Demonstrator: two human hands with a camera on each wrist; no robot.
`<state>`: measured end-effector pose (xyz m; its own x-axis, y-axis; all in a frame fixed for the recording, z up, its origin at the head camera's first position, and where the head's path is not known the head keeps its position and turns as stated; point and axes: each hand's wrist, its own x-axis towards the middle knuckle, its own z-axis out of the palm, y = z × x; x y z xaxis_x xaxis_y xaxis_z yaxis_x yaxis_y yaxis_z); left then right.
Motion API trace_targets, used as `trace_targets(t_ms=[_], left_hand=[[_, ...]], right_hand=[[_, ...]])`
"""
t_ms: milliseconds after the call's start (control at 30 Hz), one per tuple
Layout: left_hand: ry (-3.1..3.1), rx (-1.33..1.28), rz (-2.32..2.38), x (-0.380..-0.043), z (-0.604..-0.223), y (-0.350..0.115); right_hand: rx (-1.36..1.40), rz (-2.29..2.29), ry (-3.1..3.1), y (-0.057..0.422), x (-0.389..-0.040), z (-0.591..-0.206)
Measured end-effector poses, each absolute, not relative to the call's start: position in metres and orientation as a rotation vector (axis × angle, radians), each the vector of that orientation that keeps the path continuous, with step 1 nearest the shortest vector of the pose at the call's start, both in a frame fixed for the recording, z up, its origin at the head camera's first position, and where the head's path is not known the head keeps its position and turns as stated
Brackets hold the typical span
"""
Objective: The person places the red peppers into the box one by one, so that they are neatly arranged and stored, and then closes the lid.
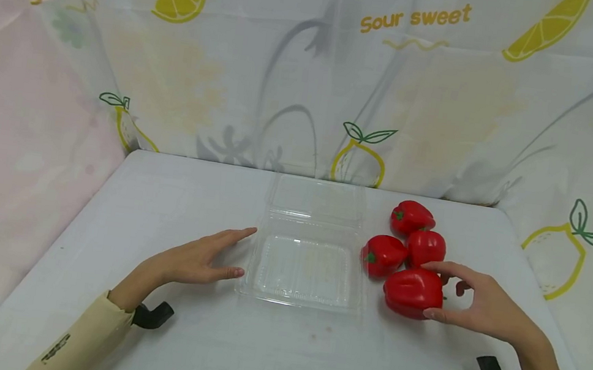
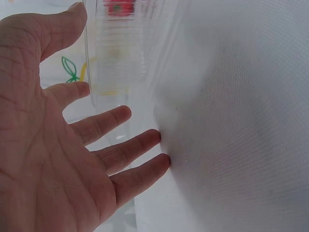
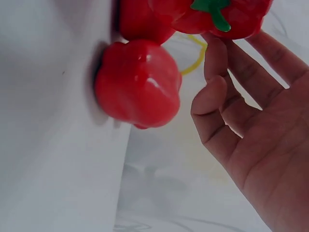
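Note:
Several red bell peppers are grouped right of a clear plastic clamshell box (image 1: 302, 272), which lies with its lid (image 1: 317, 200) folded back. My right hand (image 1: 487, 307) holds the nearest bell pepper (image 1: 412, 293) between thumb and fingers at its stem end. In the right wrist view, that pepper's green stem (image 3: 212, 9) faces the palm, and another pepper (image 3: 140, 82) sits on the table. Spread fingers mark my left hand (image 1: 192, 262), beside the box's left edge; whether it touches the box I cannot tell. The left wrist view shows its palm (image 2: 58, 145) holding nothing.
Two more peppers (image 1: 384, 256) (image 1: 412, 218) sit close behind the held one. The white table (image 1: 171, 342) ends at a printed cloth backdrop (image 1: 299, 74) at the back. Cloth also hangs along the left side (image 1: 18, 144).

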<state>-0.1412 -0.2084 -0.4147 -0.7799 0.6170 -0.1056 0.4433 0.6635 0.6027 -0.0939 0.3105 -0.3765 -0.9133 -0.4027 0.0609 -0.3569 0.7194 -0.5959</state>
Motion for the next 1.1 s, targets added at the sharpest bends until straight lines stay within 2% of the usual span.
trace_targets(t_ms=[567,1100], left_hand=[[2.570,0.863,0.839,-0.141,-0.413,-0.207],[2.580,0.859,0.834,-0.141,-0.413,-0.207]], right_hand=[[-0.807,-1.133,2.889,0.267,-0.115,-0.363],[-0.775,-1.178,2.784,0.221,-0.122,-0.360]])
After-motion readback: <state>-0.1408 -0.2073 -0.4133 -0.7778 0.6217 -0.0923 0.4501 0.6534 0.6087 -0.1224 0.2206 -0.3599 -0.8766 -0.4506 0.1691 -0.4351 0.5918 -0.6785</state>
